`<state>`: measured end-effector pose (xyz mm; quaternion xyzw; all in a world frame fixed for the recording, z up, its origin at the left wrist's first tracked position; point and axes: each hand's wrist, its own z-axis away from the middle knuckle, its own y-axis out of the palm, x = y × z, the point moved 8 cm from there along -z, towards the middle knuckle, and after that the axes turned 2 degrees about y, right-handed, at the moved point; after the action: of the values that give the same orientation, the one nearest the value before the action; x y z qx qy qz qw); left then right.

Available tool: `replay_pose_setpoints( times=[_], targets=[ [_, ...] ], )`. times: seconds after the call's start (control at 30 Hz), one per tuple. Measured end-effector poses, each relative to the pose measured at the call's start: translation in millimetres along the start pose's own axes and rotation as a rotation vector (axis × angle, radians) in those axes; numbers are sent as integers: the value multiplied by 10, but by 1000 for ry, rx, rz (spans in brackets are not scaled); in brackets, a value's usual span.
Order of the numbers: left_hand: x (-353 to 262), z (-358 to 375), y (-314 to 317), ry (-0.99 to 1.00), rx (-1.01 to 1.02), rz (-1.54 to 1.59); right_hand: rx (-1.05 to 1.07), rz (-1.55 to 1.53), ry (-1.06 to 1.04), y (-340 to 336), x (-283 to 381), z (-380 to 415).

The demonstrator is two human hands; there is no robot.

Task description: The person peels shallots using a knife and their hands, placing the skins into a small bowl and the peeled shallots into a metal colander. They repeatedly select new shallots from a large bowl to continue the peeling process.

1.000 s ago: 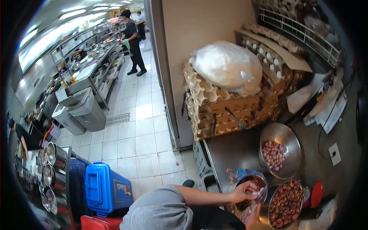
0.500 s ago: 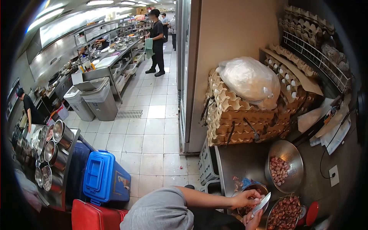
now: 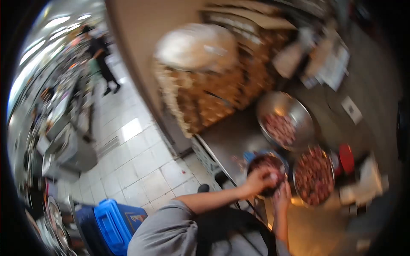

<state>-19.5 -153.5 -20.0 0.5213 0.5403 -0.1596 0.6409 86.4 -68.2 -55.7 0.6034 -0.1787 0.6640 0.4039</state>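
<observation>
My left hand [image 3: 258, 181] is over a metal bowl [image 3: 251, 167] of reddish shallots and skins, its fingers closed on a small pale-pink bulb, which looks like a shallot [image 3: 273, 176]. Beside the bowl's near right rim, my right hand [image 3: 282, 196] is closed around the knife's handle; blur hides most of the blade. A wide bowl of unpeeled shallots [image 3: 314, 179] stands to the right of my hands. Behind, a metal colander [image 3: 301, 117] holds paler, peeled shallots [image 3: 279, 128].
Stacked egg trays [image 3: 205, 100] topped by a plastic bag [image 3: 196, 47] fill the counter's back. A red object [image 3: 346, 158] stands right of the shallots. A blue lidded bin [image 3: 117, 226] is on the floor at left. A person in dark clothes [image 3: 100, 55] stands in the far aisle.
My view has swung right and tilted, so the scene is blurred and shifted left. My left hand has drawn away from the knife blade and is over the bowl.
</observation>
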Motion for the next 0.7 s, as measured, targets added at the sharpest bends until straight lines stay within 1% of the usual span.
replay_pose_setpoints(
  times=[0.03, 0.07, 0.13, 0.17, 0.2, 0.27, 0.3, 0.4, 0.43, 0.53, 0.57, 0.7],
  targets=[
    [-189, 50, 24, -18, -53, -44, 46, -4, 24, 51, 54, 33],
    [-160, 25, 0, -109, -68, -59, 25, 45, 89, -19, -30, 11],
    [-96, 29, -33, -220, -86, 8, 108, 31, 230, 5, -18, 75],
    [-8, 12, -80, -241, -130, 46, 125, 59, 210, -3, 10, 97],
    [-6, -17, -64, -201, -150, 120, 157, 93, 188, 14, 31, 112],
    [106, -36, -133, -224, -200, 163, 56, 124, 101, 29, 162, 177],
    [111, -52, -131, -232, -196, 161, 98, 155, -10, 93, 233, 172],
    [129, -67, -109, -231, -196, 145, 287, 91, -5, 204, 357, 325],
    [115, -74, -86, -223, -192, 139, 349, -24, 53, 216, 295, 355],
    [97, -70, -14, -198, -157, 150, 389, -41, 59, 291, 281, 401],
    [91, -69, 2, -189, -143, 157, 352, 49, -15, 302, 318, 391],
    [79, -78, 22, -174, -122, 164, 254, 201, -34, 201, 258, 330]
  ],
)
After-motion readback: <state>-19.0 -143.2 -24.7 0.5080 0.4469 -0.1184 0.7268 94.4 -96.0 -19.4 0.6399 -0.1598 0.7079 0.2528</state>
